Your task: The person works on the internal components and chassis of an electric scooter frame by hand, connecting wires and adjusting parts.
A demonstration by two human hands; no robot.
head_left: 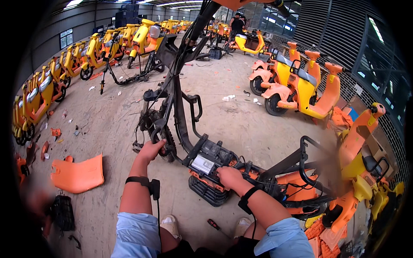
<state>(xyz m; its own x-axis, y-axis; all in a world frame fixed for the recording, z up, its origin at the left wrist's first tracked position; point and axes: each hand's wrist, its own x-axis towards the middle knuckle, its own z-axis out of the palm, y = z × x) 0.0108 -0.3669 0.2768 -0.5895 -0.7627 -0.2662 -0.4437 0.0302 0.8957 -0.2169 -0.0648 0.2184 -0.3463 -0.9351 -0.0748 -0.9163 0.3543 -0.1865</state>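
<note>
A stripped electric scooter [183,124] stands in front of me, its black frame bare and cables hanging from the steering column. My left hand [152,150] is closed around a black frame part beside the front wheel [169,142]. Over the footboard area, my right hand [229,177] has its fingers bent together at the right end of a silver metal box [202,164]; what they pinch, if anything, is hidden. Below that box sits a black ribbed tray [206,190] with orange edges. Between my shoes a screwdriver [213,224] with a red and black handle lies on the floor.
An orange curved panel [79,174] and a black crate-like part [63,213] lie at left. Yellow and orange scooters [303,86] stand at right, with long rows at left. Another bare frame [124,79] stands farther off. Orange scraps [329,238] pile up at lower right. People [237,24] stand far back.
</note>
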